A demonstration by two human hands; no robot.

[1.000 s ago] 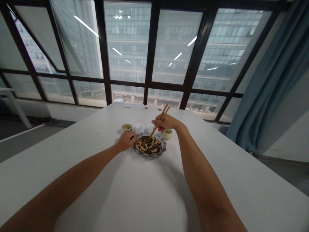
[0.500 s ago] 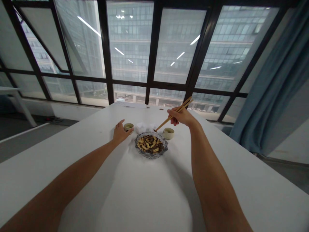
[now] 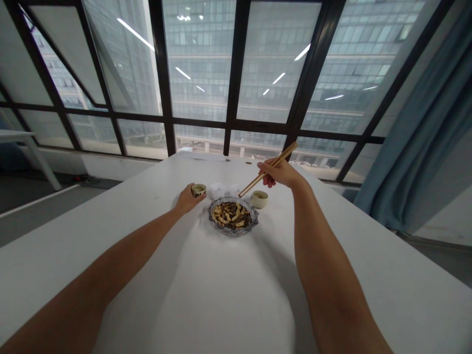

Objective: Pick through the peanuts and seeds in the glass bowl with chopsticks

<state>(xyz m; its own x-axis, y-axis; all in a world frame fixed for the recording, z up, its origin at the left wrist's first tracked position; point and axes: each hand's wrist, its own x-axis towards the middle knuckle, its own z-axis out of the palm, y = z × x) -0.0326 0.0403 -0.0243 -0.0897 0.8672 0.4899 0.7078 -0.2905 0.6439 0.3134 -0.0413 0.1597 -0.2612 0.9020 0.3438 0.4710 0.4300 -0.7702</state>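
A glass dish [image 3: 233,216] of peanuts mixed with dark bits sits on the white table [image 3: 228,290]. My left hand [image 3: 186,199] is wrapped round a small cream cup [image 3: 198,189] just left of the dish. My right hand [image 3: 280,173] grips a pair of wooden chopsticks [image 3: 268,168], lifted above the dish, tips pointing down toward its far rim. A second small cream cup [image 3: 259,198] stands right of the dish, below my right hand.
Two small white objects [image 3: 223,189] lie behind the dish. Papers [image 3: 201,155] rest at the table's far edge. Large black-framed windows fill the background, with a blue curtain [image 3: 424,123] at the right and another table [image 3: 22,142] at the far left.
My left hand left the dish's rim, reached to the left cup and closed round it. My right hand lifted the chopsticks out of the dish and moved them right.
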